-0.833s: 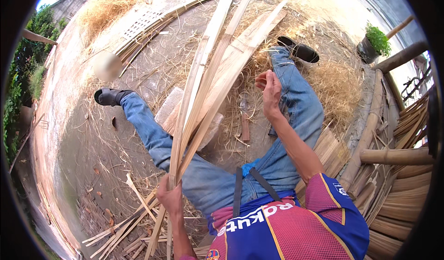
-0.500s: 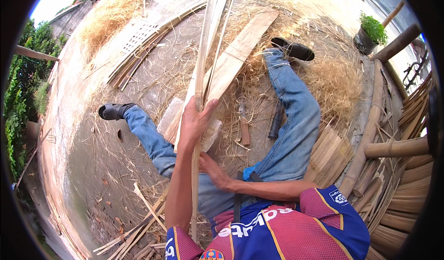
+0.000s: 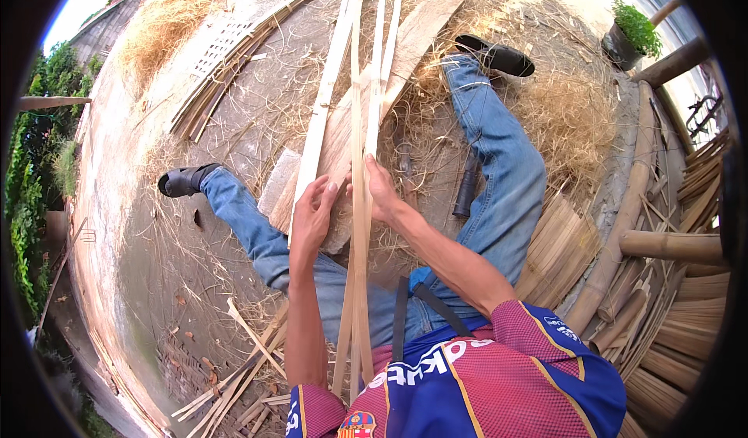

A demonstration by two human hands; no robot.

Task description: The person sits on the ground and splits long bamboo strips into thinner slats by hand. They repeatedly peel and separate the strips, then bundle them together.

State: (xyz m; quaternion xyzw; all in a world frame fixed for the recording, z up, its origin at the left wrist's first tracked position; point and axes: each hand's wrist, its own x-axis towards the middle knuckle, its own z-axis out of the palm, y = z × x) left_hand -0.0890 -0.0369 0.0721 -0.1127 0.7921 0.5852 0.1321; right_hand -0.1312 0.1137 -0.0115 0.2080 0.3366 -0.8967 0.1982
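Right hand [image 3: 379, 192] has its grip closed around some long bamboo strips [image 3: 358, 259]; left hand [image 3: 312, 208] is loosely curled by the wide pale strip [image 3: 319, 118] — can't tell if it's pinching it. The strips run lengthwise between the spread jeans legs [image 3: 499, 142], probably so the long ends miss the knees. Under them, a wooden plank [image 3: 425, 33] overlaps a pale block [image 3: 279, 181], likely as a rest. Near ends reach the shirt [image 3: 499, 360], so not much room backward. More swing space left, over littered ground [image 3: 156, 251] — a thick bamboo rail [image 3: 623, 212] bounds the right.
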